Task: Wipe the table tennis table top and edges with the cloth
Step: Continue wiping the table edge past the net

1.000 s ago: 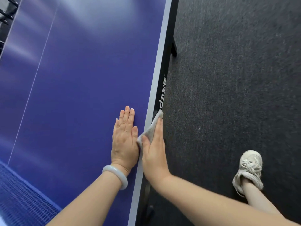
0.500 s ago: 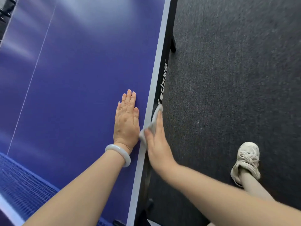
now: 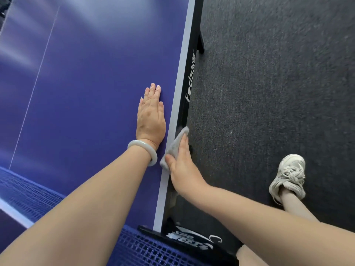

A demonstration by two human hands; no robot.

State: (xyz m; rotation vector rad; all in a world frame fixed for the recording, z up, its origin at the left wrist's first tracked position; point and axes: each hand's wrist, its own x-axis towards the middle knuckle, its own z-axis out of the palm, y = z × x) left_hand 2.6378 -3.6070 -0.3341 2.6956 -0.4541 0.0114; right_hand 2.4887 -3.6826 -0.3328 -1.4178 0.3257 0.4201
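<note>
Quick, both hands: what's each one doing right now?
Left hand: open, flat on the table top.
Right hand: holding the cloth, pinched over the table edge.

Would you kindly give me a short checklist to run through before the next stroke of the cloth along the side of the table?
1. Cloth in the right hand: ok. The thumb is on top and the fingers lie along the side.
2. Cloth against the side edge: ok. It wraps over the white border onto the black rail.
3. Left hand flat on the table top for support: ok.
4. Rail ahead free of obstacles: ok. Only printed lettering shows up to the table leg.
5. Cloth clean enough: cannot tell.
6. Underside of the rail reached: cannot tell, it is hidden.
</note>
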